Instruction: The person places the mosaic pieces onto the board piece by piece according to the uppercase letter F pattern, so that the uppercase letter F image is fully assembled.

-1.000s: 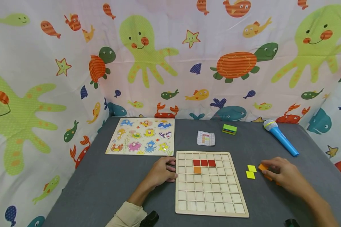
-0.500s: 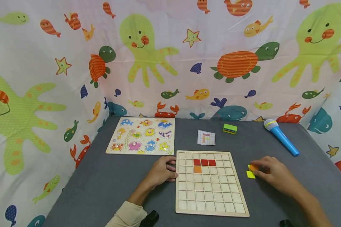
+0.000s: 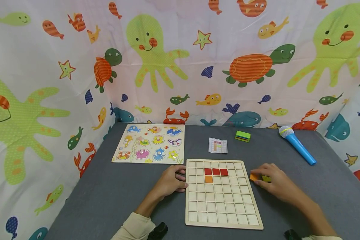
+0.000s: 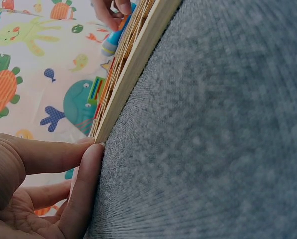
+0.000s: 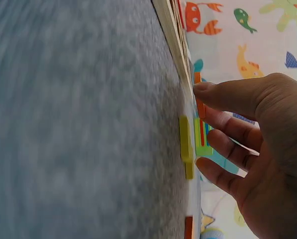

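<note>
A wooden grid board [image 3: 219, 201] lies in front of me, with three red tiles [image 3: 216, 172] in one row and one orange tile [image 3: 208, 179] below the leftmost. My left hand [image 3: 169, 180] holds the board's left edge; in the left wrist view, the thumb and a finger [image 4: 83, 172] meet at its rim. Between thumb and index finger, my right hand [image 3: 276, 181] pinches another orange tile [image 3: 253, 177], just off the board's right edge. Yellow tiles [image 3: 266, 178] lie partly hidden under that hand. Another orange tile [image 5: 188, 227] shows low in the right wrist view.
Behind the board lies a small printed grid card [image 3: 217, 146], and a stack of green and other coloured tiles [image 3: 242, 136] is beside it. A blue toy microphone [image 3: 298, 146] lies back right. A sea-animal peg puzzle [image 3: 150, 144] occupies the back left, before a patterned cloth [image 3: 180, 100].
My right hand has picked up an orange tile at the right and carried it left, past the yellow tiles, to near the board's edge. The left hand has stayed in place.
</note>
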{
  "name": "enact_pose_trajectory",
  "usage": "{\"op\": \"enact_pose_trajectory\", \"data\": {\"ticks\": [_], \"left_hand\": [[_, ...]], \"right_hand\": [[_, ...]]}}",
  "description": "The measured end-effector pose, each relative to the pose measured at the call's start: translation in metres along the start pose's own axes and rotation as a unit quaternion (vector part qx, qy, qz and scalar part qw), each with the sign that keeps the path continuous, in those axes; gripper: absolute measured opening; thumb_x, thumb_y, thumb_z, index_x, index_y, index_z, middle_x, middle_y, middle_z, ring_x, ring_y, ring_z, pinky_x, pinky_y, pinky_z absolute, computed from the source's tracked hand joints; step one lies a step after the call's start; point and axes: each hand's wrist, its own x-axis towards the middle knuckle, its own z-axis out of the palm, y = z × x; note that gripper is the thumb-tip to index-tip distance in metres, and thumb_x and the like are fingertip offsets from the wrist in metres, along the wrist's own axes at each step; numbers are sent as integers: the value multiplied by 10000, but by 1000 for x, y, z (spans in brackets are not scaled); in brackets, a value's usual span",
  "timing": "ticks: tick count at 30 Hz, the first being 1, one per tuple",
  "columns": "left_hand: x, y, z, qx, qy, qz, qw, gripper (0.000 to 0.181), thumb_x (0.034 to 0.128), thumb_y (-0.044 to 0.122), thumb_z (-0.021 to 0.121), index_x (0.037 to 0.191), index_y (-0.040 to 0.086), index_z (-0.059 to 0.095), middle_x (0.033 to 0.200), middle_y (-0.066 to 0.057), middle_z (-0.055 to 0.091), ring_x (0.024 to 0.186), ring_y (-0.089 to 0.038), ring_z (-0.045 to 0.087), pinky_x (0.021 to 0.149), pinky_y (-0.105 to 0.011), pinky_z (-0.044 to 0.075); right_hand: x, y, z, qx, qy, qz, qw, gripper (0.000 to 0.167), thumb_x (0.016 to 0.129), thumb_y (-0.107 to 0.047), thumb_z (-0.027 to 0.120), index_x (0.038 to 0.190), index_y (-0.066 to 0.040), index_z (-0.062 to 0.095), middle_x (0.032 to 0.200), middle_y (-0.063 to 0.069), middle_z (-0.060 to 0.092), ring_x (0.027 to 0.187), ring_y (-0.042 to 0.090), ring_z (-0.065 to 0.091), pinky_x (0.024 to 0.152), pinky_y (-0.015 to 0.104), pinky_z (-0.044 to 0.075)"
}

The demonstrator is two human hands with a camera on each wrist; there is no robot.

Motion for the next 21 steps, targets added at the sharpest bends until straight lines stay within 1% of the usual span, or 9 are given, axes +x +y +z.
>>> {"op": "enact_pose_trajectory", "data": {"ticks": [7, 15, 17, 21], "left_hand": [[0, 1, 0, -28, -19, 21, 10000, 649, 849, -82, 810, 1448, -32, 565, 1254, -158, 596, 1002, -209, 645, 706, -349, 686], [-1, 1, 0, -64, -5, 17, 10000, 653, 847, -84, 811, 1449, -37, 562, 1258, -167, 598, 1004, -216, 653, 701, -351, 686], [-2, 2, 0, -96, -4, 29, 9999, 662, 843, -85, 814, 1452, -40, 559, 1265, -175, 599, 1009, -225, 656, 700, -359, 687], [-4, 2, 0, -139, 7, 60, 9999, 678, 835, -92, 818, 1458, -46, 552, 1278, -184, 599, 1013, -232, 659, 695, -376, 688]], "right_hand": [[8, -13, 7, 67, -36, -230, 9997, 264, 959, -196, 796, 1217, -137, 790, 1167, 4, 673, 1094, 245, 572, 891, 503, 552], [18, -31, 13, 167, -303, -444, 9984, 285, 982, -253, 778, 1250, -156, 779, 1224, 14, 662, 1115, 236, 545, 913, 505, 554], [21, -35, 14, 221, -352, -510, 9978, 279, 983, -239, 775, 1249, -155, 777, 1236, 23, 660, 1126, 242, 544, 916, 510, 559], [26, -44, 16, 210, -405, -664, 9967, 260, 978, -213, 775, 1232, -159, 783, 1223, 3, 665, 1128, 229, 544, 911, 482, 565]]}}
